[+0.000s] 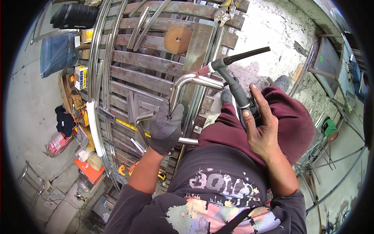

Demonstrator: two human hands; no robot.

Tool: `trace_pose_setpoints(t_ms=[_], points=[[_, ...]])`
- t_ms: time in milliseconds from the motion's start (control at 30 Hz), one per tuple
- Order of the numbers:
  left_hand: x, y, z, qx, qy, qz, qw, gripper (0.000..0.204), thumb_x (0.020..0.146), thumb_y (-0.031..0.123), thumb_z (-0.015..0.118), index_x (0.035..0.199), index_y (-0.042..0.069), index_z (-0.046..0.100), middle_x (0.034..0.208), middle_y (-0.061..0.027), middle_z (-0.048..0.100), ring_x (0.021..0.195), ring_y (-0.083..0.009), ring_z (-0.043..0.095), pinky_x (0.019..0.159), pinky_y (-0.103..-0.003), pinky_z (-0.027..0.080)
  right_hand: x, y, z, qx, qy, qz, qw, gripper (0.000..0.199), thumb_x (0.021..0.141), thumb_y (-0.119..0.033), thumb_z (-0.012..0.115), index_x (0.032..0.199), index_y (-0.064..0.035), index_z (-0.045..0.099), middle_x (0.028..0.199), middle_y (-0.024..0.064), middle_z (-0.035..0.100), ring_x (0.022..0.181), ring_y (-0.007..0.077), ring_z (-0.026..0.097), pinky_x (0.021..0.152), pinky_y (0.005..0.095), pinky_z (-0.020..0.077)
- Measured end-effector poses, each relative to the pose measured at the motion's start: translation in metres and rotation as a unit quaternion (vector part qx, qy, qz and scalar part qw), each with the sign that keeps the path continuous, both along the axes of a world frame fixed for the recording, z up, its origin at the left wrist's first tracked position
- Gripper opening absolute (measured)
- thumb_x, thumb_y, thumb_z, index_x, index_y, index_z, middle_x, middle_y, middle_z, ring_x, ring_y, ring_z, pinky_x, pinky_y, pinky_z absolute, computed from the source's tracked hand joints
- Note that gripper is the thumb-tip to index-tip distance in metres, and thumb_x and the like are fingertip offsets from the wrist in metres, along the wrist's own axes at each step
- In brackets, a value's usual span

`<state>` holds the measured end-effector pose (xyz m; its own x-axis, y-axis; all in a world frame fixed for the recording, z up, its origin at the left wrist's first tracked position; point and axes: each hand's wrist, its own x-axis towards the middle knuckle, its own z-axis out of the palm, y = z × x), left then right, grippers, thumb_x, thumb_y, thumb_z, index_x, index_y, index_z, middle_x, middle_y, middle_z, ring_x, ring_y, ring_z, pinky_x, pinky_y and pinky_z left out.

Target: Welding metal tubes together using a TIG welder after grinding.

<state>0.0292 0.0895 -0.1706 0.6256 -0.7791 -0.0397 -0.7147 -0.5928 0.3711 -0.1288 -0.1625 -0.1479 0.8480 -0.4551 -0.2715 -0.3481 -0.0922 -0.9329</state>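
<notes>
My left hand [166,126], in a grey work glove, is closed around a shiny bent metal tube [179,86] at the edge of the slatted bench. Bare, my right hand [264,130] holds a TIG welding torch [235,85] by its grey handle, with the index finger and thumb stretched along it. The torch's reddish nozzle [203,71] is right by the tube's upper bend; its long black back cap [249,55] points up and to the right. Whether nozzle and tube touch, I cannot tell. A second bent tube [142,123] lies beside my gloved hand.
The slatted metal bench [146,58] carries a round brown disc [178,39], a yellow tape measure [126,124], and long shiny tubes [93,58] at left. Locking pliers [225,15] sit at its far end. Small boxes [81,77] and an orange box [89,170] lie left of it.
</notes>
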Motion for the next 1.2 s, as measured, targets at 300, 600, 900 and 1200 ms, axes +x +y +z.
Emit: trace_pose_setpoints(t_ms=[300, 600, 900, 1200], points=[[-0.006, -0.006, 0.007, -0.041, 0.160, 0.146, 0.975, 0.032, 0.105, 0.018, 0.062, 0.132, 0.000, 0.062, 0.110, -0.0247, 0.071, 0.091, -0.0425, 0.073, 0.075, -0.046, 0.059, -0.001, 0.002, -0.006, -0.064, -0.040, 0.018, 0.997, 0.055, 0.103, -0.002, 0.065, 0.155, 0.0032, 0.047, 0.149, 0.0216, 0.061, 0.131, 0.0250, 0.063, 0.111, 0.0356, 0.0460], [-0.008, -0.009, 0.007, -0.048, 0.174, 0.196, 0.964, 0.025, 0.102, 0.012, 0.064, 0.125, 0.002, 0.067, 0.102, -0.0202, 0.071, 0.084, -0.0355, 0.071, 0.076, -0.042, 0.057, -0.001, -0.001, -0.004, -0.056, -0.012, 0.036, 0.998, 0.048, 0.103, -0.005, 0.065, 0.149, 0.0036, 0.053, 0.146, 0.0214, 0.064, 0.132, 0.0294, 0.064, 0.112, 0.0390, 0.0480], [-0.003, 0.007, -0.005, 0.027, -0.013, 0.003, 1.000, 0.025, 0.096, 0.005, 0.064, 0.121, 0.004, 0.068, 0.114, -0.0237, 0.068, 0.091, -0.0403, 0.070, 0.077, -0.046, 0.058, -0.005, 0.004, -0.008, -0.079, -0.027, 0.003, 0.997, 0.059, 0.104, -0.005, 0.065, 0.158, 0.0007, 0.043, 0.152, 0.0214, 0.059, 0.130, 0.0260, 0.065, 0.107, 0.0352, 0.0491], [-0.003, 0.002, 0.000, 0.008, 0.026, 0.013, 1.000, 0.021, 0.097, 0.005, 0.063, 0.117, 0.002, 0.069, 0.111, -0.0226, 0.067, 0.090, -0.0407, 0.069, 0.076, -0.047, 0.057, -0.007, 0.005, -0.016, -0.095, -0.047, 0.021, 0.994, 0.058, 0.104, -0.006, 0.066, 0.158, -0.0002, 0.045, 0.141, 0.0207, 0.066, 0.117, 0.0195, 0.068, 0.102, 0.0323, 0.0510]])
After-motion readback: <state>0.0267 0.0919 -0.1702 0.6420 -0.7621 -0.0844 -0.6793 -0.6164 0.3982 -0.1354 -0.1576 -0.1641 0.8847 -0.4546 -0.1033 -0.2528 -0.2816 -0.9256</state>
